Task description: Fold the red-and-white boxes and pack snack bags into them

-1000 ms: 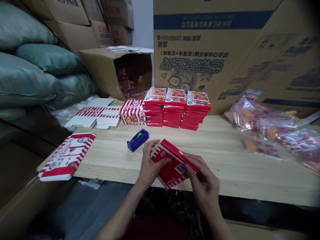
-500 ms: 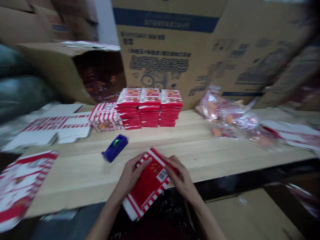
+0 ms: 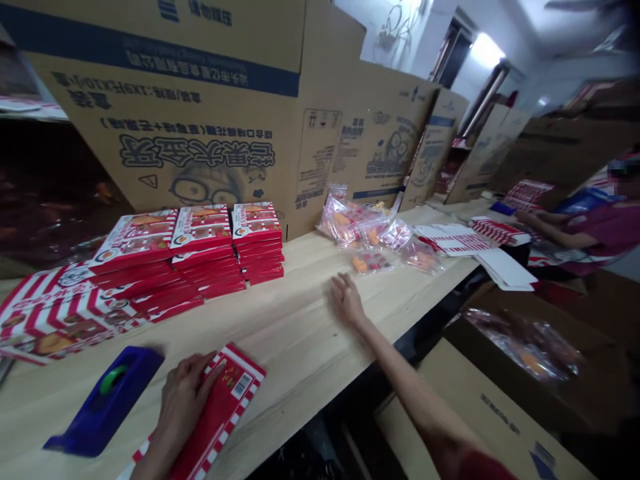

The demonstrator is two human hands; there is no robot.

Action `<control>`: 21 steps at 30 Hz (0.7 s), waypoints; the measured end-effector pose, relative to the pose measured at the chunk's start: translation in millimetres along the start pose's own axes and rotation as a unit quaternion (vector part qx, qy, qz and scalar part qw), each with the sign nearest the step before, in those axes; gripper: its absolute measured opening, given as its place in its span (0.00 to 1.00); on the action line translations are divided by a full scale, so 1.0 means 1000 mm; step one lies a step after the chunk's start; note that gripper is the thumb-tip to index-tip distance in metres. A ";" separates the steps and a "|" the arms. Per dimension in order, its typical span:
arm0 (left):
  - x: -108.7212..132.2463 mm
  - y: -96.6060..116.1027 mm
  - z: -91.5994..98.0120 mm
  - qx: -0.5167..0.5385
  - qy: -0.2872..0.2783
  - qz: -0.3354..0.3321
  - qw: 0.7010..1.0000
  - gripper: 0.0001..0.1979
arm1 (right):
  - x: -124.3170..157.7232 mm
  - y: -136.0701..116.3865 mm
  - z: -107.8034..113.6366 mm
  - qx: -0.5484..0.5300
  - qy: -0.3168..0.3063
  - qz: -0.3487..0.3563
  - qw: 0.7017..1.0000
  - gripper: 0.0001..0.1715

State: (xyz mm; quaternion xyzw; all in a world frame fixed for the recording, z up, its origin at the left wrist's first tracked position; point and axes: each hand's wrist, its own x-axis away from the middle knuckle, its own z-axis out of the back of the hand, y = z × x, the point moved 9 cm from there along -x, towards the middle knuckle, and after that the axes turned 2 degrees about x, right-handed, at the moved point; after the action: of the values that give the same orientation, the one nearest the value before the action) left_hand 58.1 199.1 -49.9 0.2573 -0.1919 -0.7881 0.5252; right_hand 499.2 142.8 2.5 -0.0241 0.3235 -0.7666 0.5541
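The striped carton [image 3: 227, 393] lies at the tabletop's [image 3: 300, 327] front edge, in front of the stacked cartons [image 3: 200, 250]. The left hand [image 3: 183, 400] only presses it with a flat, unclosed grip, so I reckon a nudge could slide it over the edge or into the blue tape dispenser [image 3: 107, 400] beside it. The right hand [image 3: 345, 300], right of the stacks, rests open and empty on the wood, short of the clear snack packets [image 3: 370, 233], whose slick film may escape a hasty pinch. Only bare wood separates them, and farther right of the stacks lie flat carton blanks [image 3: 505, 267] and a co-worker's arm [image 3: 550, 227].
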 end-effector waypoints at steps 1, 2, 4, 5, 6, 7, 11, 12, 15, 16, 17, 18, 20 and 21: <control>0.002 -0.005 0.002 -0.015 0.023 0.003 1.000 0.24 | -0.024 0.027 0.010 0.018 0.002 -0.040 0.999 0.28; 0.005 -0.009 0.004 -0.021 0.040 0.005 0.999 0.25 | -0.044 0.051 0.017 0.033 0.000 -0.072 0.997 0.32; 0.013 -0.014 0.010 -0.005 0.057 0.004 0.998 0.26 | -0.072 0.087 0.026 0.054 -0.009 -0.128 0.990 0.39; 0.017 -0.016 0.013 0.013 0.063 0.001 0.998 0.25 | -0.078 0.099 0.026 0.061 -0.015 -0.147 0.987 0.41; 0.023 -0.018 0.019 0.031 0.071 -0.003 0.997 0.25 | -0.079 0.106 0.024 0.066 -0.021 -0.158 0.985 0.42; 0.028 -0.019 0.025 0.048 0.084 -0.006 0.995 0.24 | -0.076 0.109 0.020 0.070 -0.025 -0.161 0.984 0.42; 0.047 -0.015 0.049 0.080 0.106 -0.005 0.991 0.27 | -0.025 0.082 -0.011 0.061 -0.034 -0.096 0.993 0.30; 0.050 -0.010 0.053 0.085 0.100 -0.001 0.991 0.27 | -0.006 0.069 -0.019 0.050 -0.037 -0.067 0.996 0.26; 0.053 0.021 0.061 0.117 0.080 0.000 0.990 0.24 | 0.054 0.031 -0.032 0.003 -0.046 0.010 0.999 0.20; 0.053 0.035 0.062 0.131 0.075 -0.006 0.989 0.24 | 0.071 0.020 -0.029 -0.014 -0.043 0.030 0.999 0.19; 0.053 0.050 0.063 0.143 0.072 -0.010 0.987 0.24 | 0.085 0.010 -0.022 -0.030 -0.036 0.045 0.998 0.18; 0.053 0.065 0.062 0.154 0.070 -0.013 0.985 0.23 | 0.096 0.000 -0.012 -0.042 -0.025 0.057 0.997 0.18; 0.054 0.090 0.059 0.185 0.072 0.003 0.980 0.26 | 0.111 -0.017 0.021 -0.080 0.020 0.057 0.995 0.18; 0.055 0.098 0.055 0.213 0.073 0.023 0.974 0.29 | 0.117 -0.023 0.041 -0.110 0.055 0.041 0.992 0.19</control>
State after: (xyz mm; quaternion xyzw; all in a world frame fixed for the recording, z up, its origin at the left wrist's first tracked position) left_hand 79.2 112.7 38.7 0.4154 -0.3225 -0.6961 0.4888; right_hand 451.3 26.6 9.8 -0.0296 0.4363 -0.7034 0.5603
